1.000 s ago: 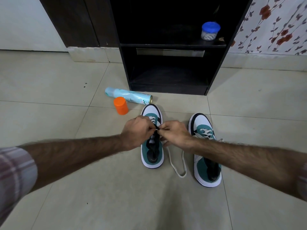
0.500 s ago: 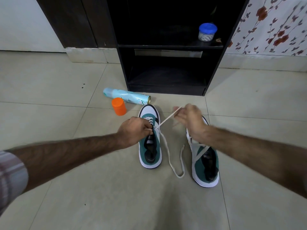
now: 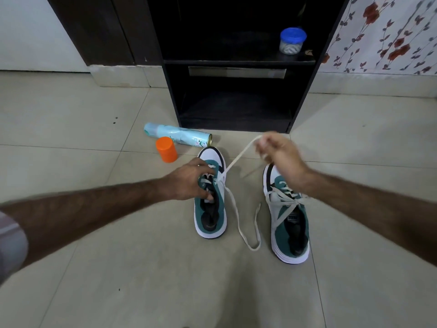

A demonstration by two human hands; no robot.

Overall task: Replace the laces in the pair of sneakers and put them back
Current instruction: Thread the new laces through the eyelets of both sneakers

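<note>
**Pulling the lace on the left sneaker**

In front of me is the tiled floor (image 3: 94,268), and at the far side stands a black cabinet (image 3: 236,67) with open shelves. To the right of it is a wall with a flower pattern (image 3: 390,31).

Two sneakers stand on the floor near the cabinet, side by side but apart, with the toes pointing away from me. The left sneaker (image 3: 210,223) is white and green with a black inside. The right sneaker (image 3: 289,233) has the same colours, and its gray lace is already crossed and tied over the tongue.

My left hand (image 3: 189,181) rests on the left sneaker; the fingers are curled over the tongue and eyelets and hold the shoe in place. My right hand (image 3: 279,155) is raised above the toe of the right sneaker and pinches one end of the white lace (image 3: 236,159). The lace goes tight and diagonal from my fingers down to the eyelets of the left sneaker. The other part of it lies loose on the floor between the two shoes and makes a long loop there.

A light blue spray can (image 3: 177,137) lies on its side just far of the left sneaker. An orange cap (image 3: 166,149) stands beside it. A small jar with a blue lid (image 3: 292,41) stands on the upper shelf at the right.
</note>
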